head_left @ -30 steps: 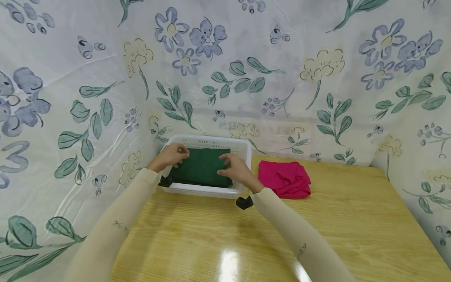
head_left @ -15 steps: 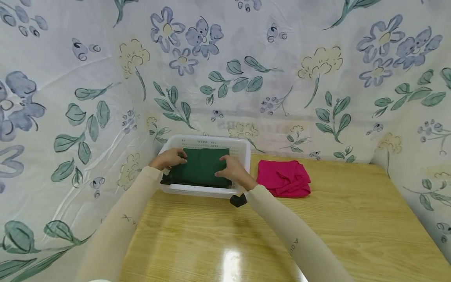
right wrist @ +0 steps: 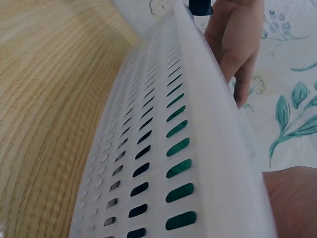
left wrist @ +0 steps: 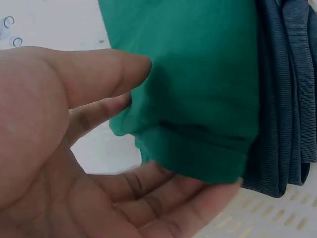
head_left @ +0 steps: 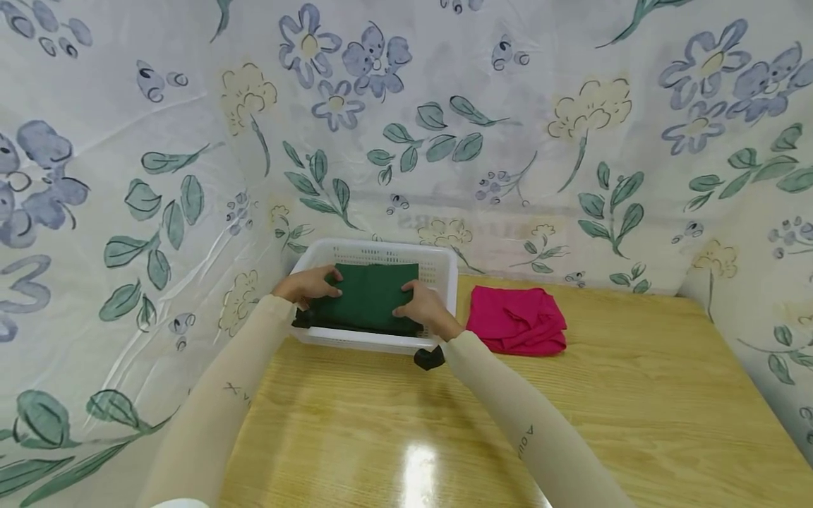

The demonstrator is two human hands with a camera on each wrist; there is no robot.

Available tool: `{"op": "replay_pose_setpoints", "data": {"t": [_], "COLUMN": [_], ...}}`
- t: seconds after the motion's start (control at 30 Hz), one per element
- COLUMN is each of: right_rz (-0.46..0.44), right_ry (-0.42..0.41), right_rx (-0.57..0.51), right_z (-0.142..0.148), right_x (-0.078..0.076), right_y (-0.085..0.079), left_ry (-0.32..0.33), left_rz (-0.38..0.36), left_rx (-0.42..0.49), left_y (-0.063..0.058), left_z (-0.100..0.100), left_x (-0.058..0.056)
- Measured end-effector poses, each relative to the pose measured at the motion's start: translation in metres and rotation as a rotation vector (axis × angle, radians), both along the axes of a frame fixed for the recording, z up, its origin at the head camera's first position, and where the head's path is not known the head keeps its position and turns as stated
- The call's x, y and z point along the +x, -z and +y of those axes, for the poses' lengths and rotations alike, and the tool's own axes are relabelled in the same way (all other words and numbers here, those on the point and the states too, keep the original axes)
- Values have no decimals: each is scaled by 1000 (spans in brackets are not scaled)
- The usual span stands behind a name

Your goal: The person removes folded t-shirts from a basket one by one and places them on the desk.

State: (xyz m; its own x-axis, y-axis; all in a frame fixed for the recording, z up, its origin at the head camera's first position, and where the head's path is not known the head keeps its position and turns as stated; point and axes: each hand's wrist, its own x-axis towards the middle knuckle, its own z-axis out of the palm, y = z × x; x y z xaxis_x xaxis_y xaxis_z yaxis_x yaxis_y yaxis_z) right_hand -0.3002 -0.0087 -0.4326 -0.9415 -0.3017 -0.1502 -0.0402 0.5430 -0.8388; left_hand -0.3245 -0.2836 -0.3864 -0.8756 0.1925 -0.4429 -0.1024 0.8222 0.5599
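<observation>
A folded green garment (head_left: 371,296) lies in a white plastic basket (head_left: 356,343). In the left wrist view it sits beside folded dark navy fabric (left wrist: 282,99) with ribbed edges. My left hand (head_left: 313,283) is at the garment's left end, its fingers along the edge and the thumb held apart over the cloth. My right hand (head_left: 422,307) reaches over the basket's right side, thumb and fingers spread above the right end of the garment. The right wrist view mostly shows the perforated basket wall (right wrist: 153,144), with green and dark cloth behind its slots; the right fingers are largely hidden there.
A folded magenta cloth (head_left: 517,321) lies on the wooden table (head_left: 571,416) just right of the basket. Floral sheeting (head_left: 483,141) hangs behind the table and along both sides. Black wrist cameras, such as the right one (head_left: 430,358), sit close to the basket rim.
Both hands have lowered a little toward the green garment, and the right wrist has shifted slightly left. The basket and magenta cloth stay in place; the view shifts slightly.
</observation>
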Motion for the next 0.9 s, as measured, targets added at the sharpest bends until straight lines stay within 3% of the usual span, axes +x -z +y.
{"op": "replay_pose_setpoints", "data": {"t": [0.33, 0.6, 0.8, 0.9], "right_rz": [-46, -139, -141, -138], "right_ry": [22, 1, 1, -9], "right_rx": [-67, -207, -224, -241], "right_z": [1, -1, -2, -2], "right_x": [-2, 1, 0, 0], "right_y": [0, -1, 2, 2], "left_ry": [-87, -114, -119, -126], "left_rz": [-41, -4, 34, 11], "left_rx": [108, 172, 192, 227], "left_y": [-11, -6, -4, -3], "left_z": [6, 6, 3, 1], "left_x": [3, 3, -1, -4]}}
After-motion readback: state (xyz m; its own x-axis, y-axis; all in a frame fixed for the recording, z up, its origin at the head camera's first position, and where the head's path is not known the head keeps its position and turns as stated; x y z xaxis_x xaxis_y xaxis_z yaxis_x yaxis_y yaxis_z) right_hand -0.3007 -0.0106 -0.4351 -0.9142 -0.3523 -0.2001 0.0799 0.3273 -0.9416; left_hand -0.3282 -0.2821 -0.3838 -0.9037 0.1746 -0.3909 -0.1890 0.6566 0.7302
